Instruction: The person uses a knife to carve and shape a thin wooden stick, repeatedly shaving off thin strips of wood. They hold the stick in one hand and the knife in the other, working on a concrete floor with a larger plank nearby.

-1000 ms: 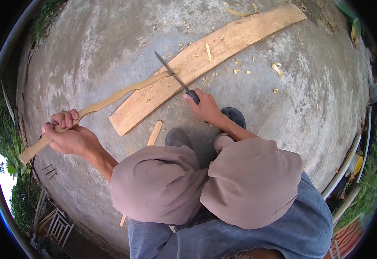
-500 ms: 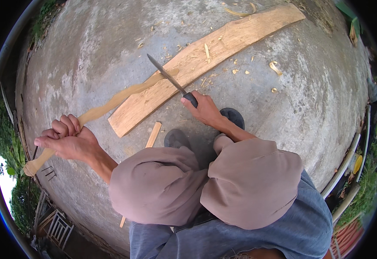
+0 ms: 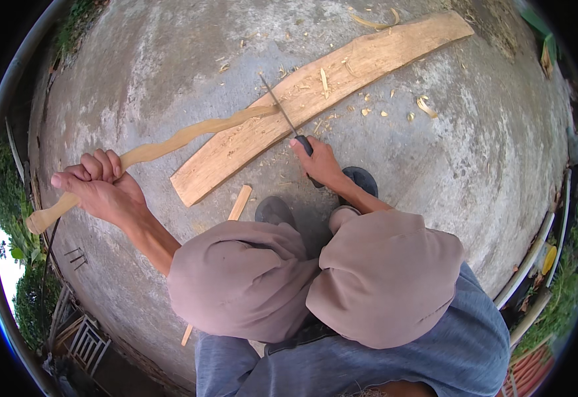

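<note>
Left hand point(image 3: 100, 188) grips the stick point(image 3: 170, 142), whose long axis runs up-right onto the plank point(image 3: 342, 79); right hand point(image 3: 319, 162) holds the knife point(image 3: 282, 112) across its far tip.

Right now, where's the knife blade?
In the head view, the knife sits upper centre, held by the right hand, its blade across the wavy stick where that rests on the plank.
</note>
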`<state>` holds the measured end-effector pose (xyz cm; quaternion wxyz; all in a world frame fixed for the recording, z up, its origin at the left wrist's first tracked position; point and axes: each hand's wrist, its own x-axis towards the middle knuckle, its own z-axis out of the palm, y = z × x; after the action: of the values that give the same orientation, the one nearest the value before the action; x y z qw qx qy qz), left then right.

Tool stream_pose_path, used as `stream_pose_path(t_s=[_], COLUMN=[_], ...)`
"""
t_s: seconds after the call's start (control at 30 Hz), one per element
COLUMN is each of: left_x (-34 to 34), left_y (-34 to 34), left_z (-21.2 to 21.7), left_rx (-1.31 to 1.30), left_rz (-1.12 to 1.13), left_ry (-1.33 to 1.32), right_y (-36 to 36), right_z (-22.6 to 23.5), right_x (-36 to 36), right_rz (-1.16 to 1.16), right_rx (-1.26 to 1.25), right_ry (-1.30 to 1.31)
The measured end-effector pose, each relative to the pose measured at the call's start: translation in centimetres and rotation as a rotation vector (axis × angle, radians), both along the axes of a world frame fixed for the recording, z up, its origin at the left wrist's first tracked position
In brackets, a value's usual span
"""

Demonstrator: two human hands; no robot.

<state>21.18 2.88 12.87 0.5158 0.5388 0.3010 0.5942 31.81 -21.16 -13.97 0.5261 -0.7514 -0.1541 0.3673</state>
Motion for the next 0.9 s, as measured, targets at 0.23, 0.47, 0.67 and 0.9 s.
stream_pose_path(t_s=[0.23,0.47,0.67,0.9], left_x=[0.5,3.7,8.2,10.4], left_y=[0.5,11.4,17.7,16.1], left_z=[-0.1,1.3,-2.3,-1.6], left_rx=[-0.006,-0.105,-0.213,-0.075], left_rz=[-0.013,-0.481,-0.622,-0.503], left_ry=[0.018,0.026,0.022,0.122], right_y=[-0.7,0.1,-1.3,-1.4], right_z=[-1.3,-1.4,-2.4,-3.0], right_x=[-1.2,0.1,1.6,1.3], right_rz=[0.070,-0.007,-0.017,-0.026], right_rx=[-0.003,0.247,0.275,0.277], right_ry=[-0.233,0.712,0.803,0.783])
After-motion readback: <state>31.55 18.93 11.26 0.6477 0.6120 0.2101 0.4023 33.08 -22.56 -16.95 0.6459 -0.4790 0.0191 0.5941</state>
